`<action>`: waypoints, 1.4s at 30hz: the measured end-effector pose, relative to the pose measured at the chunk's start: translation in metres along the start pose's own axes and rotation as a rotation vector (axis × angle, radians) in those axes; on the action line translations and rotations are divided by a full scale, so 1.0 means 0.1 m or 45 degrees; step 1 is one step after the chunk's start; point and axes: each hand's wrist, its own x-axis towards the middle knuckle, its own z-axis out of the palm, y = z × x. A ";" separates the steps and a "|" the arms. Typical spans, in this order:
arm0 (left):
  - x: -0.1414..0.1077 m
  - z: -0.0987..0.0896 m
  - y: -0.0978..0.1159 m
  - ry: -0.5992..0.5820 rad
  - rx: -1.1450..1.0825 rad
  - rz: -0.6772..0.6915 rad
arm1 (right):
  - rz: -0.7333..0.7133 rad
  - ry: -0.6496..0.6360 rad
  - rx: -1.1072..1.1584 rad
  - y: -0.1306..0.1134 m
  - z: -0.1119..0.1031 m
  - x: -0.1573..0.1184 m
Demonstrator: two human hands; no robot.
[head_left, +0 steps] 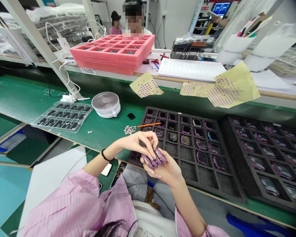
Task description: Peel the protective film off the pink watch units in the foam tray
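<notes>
Two hands are up above the green desk (64, 95). The right hand (165, 169) is open with its palm up, and a few purple watch cases (154, 158) lie across its fingers. The left hand (138, 141) has a black band (106, 156) on its wrist. It curves over the cases, and its fingertips (150, 148) touch them, so both hands have hold of them. The cases are just above a big black foam tray (212, 189) with many square holes, and lots of the holes have watch cases in them. A second black foam tray (259, 189) sits beside it on the right. An orange stick (148, 125) lies on the first tray's far corner. Near that, on the desk, are a tiny pile of small bits (129, 130), a white fan (106, 103) and a clear plastic tray (61, 117) with black pieces in it. Farther off is a pink foam tray (113, 54).
</notes>
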 end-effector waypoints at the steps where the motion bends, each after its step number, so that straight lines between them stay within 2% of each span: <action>1: 0.01 -0.01 0.01 -0.029 0.008 0.006 | 0.003 0.007 0.002 0.00 0.00 0.00; 4: 0.02 -0.04 0.02 -0.092 0.004 0.018 | 0.024 0.010 0.019 0.01 -0.02 0.01; 8: -0.01 0.00 -0.02 -0.105 0.015 -0.050 | -0.009 0.060 0.078 0.04 -0.04 0.01; 14: -0.16 0.11 -0.14 -0.016 -0.026 -0.123 | -0.039 0.226 0.035 0.16 -0.12 0.02; 18: -0.25 0.14 -0.19 -0.032 -0.001 -0.162 | -0.035 0.311 0.025 0.28 -0.15 0.07; 21: -0.29 0.11 -0.24 -0.015 0.037 -0.219 | -0.066 0.351 0.039 0.33 -0.12 0.11; 23: -0.32 0.02 -0.32 -0.016 0.009 -0.273 | -0.088 0.347 0.032 0.34 -0.08 0.13; 25: -0.35 -0.12 -0.43 0.098 0.042 -0.342 | -0.120 0.347 0.027 0.33 -0.04 0.13; 26: -0.36 -0.21 -0.50 0.235 0.127 -0.390 | -0.144 0.360 0.027 0.32 -0.04 0.12; 28: -0.37 -0.39 -0.65 0.603 0.480 -0.547 | -0.191 0.409 0.027 0.27 -0.04 0.10; 30: -0.36 -0.52 -0.80 0.770 0.844 -0.765 | -0.231 0.457 0.022 0.22 -0.07 0.07; 33: -0.31 -0.59 -0.98 0.756 1.073 -0.959 | -0.250 0.487 0.017 0.15 -0.11 0.03; 37: -0.23 -0.60 -1.08 0.748 1.062 -1.009 | -0.236 0.508 0.025 0.12 -0.11 0.00; 40: -0.21 -0.64 -1.06 0.746 1.017 -1.002 | -0.229 0.499 0.056 0.10 -0.11 -0.01; 42: -0.21 -0.67 -0.96 0.772 0.999 -0.995 | -0.227 0.478 0.076 0.07 -0.12 -0.01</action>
